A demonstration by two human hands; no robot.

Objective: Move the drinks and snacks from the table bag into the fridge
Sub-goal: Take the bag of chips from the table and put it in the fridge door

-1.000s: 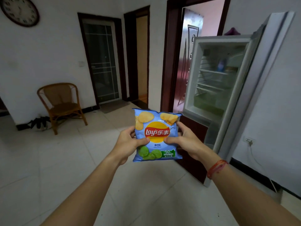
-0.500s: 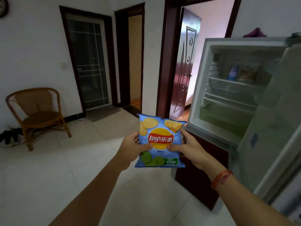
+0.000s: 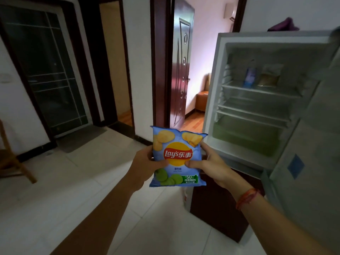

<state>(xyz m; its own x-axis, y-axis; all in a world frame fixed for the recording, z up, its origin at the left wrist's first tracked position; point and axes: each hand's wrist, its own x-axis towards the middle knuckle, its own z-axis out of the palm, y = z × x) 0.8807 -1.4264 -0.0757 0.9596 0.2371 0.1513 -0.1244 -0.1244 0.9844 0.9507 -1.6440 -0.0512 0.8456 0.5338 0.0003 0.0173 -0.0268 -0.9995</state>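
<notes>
We hold a light-blue foil bag of Lay's crisps (image 3: 176, 159) upright in mid-air — our left hand (image 3: 145, 166) grips its left edge, our right hand (image 3: 207, 166) pinches its right. Just beyond: the open white fridge (image 3: 219, 85), a blue carton (image 3: 249, 77) and a brownish packet (image 3: 269, 77) on its top wire shelf (image 3: 261, 91).

White walls (image 3: 137, 52), pale tiled floor (image 3: 73, 208), dark-framed glass door (image 3: 51, 70), carved wooden door (image 3: 181, 70) ajar onto pink-lit room, chair (image 3: 11, 162) far left.

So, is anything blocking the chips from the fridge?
Nothing visible. The fridge door stands open, with only air between the chip bag and the shelves. A blue carton and brown packet sit on the upper shelf.
</notes>
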